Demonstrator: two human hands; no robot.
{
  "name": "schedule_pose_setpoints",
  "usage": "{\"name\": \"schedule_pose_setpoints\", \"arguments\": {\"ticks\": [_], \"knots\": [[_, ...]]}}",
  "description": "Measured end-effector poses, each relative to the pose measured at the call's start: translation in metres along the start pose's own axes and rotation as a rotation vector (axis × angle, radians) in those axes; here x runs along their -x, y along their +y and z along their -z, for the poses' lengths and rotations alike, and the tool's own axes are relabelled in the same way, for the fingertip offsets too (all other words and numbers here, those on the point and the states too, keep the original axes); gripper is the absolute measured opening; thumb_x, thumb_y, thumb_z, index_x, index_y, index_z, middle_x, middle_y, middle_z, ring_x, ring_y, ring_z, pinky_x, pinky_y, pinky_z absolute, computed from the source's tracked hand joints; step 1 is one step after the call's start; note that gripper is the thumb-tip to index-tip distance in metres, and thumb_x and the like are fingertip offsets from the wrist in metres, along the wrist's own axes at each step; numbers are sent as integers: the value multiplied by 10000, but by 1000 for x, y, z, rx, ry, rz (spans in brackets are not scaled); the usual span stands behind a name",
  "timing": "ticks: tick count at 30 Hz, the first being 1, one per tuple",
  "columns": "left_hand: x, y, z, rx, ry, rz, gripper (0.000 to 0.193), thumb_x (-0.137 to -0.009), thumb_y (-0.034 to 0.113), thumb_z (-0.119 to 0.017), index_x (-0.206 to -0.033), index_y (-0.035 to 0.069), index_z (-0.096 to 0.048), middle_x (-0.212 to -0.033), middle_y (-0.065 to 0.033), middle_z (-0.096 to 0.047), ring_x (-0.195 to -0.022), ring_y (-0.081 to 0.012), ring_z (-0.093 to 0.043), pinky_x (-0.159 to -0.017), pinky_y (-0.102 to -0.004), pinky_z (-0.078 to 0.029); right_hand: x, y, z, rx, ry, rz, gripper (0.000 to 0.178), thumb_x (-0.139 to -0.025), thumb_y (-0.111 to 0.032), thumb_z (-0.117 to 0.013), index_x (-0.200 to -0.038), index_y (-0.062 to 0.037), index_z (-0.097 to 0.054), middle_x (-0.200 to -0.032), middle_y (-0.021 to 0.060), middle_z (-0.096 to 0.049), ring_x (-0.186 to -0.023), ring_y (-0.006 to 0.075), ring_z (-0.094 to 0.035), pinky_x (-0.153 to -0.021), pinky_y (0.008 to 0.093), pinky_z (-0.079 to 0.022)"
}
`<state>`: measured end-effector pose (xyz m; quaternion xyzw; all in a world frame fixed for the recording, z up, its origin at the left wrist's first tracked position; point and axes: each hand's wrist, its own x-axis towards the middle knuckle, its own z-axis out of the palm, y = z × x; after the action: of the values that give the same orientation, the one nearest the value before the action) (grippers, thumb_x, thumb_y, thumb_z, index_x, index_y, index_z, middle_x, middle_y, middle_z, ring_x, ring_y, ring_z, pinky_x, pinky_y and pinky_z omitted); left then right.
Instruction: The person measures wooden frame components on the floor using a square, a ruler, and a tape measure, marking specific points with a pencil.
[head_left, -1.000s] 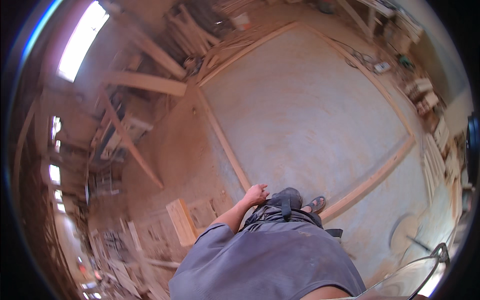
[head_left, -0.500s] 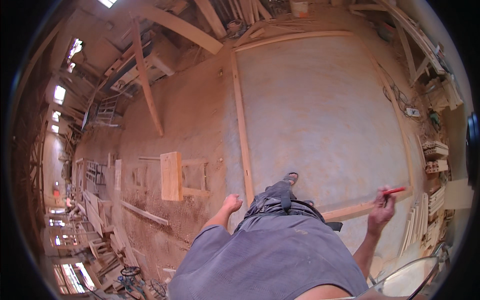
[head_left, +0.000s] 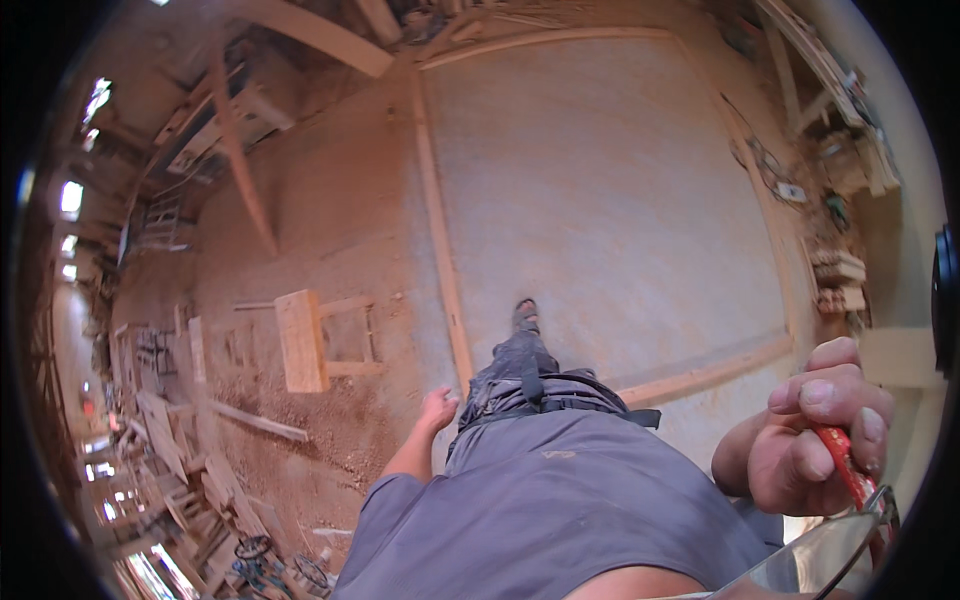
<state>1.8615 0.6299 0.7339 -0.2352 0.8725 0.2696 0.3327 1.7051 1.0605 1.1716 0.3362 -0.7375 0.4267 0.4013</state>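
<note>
My right hand, raised close to the camera at the lower right, is closed around a thin red pencil with worn, pale patches. The pencil slants downward, its lower end passing behind the rim of the eyeglasses. My left hand hangs beside my hip, fingers loosely curled and slightly apart, with nothing visible in it. Below it lies the near end of a long wooden beam on the floor. One sandaled foot stands on the grey floor slab.
Wooden strips frame the grey slab. Left of me, a thick wooden block stands near a low wooden frame. A leaning post rises at upper left. Stacked timber and a cable lie along the right.
My right hand has risen toward the camera with the pencil, which now points downward. The view has shifted, so the floor and timber appear farther left. My left hand stays by my hip.
</note>
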Motion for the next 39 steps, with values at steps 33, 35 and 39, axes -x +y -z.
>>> {"name": "schedule_pose_setpoints", "arguments": {"ticks": [33,35,39], "knots": [[-284,72,384,562,520,-287,417,-921,152,-651,-1295,-24,-600,-932,-115,-713,-855,-215,-678,-817,-340,-541,142,324,-384,-45,-316,-1586,137,-1001,-166,-523,-923,-57,-553,-678,14,-574,-481,74,-522,-430,229,-401],[-291,11,395,588,696,-34,428,-923,152,-650,-1309,-23,-596,-890,-111,-700,-812,-203,-671,-784,-338,-539,177,330,-413,41,-524,-1554,106,-971,-120,-536,-921,-29,-557,-712,51,-610,-568,102,-602,-470,242,-461],[-238,-159,300,1165,638,512,525,-930,206,-659,-1369,-55,-539,-851,-105,-697,-675,-192,-635,-667,-357,-518,100,338,-563,-224,-857,-1289,99,-937,-71,-559,-975,16,-589,-813,75,-642,-737,145,-637,-623,285,-521]]}}
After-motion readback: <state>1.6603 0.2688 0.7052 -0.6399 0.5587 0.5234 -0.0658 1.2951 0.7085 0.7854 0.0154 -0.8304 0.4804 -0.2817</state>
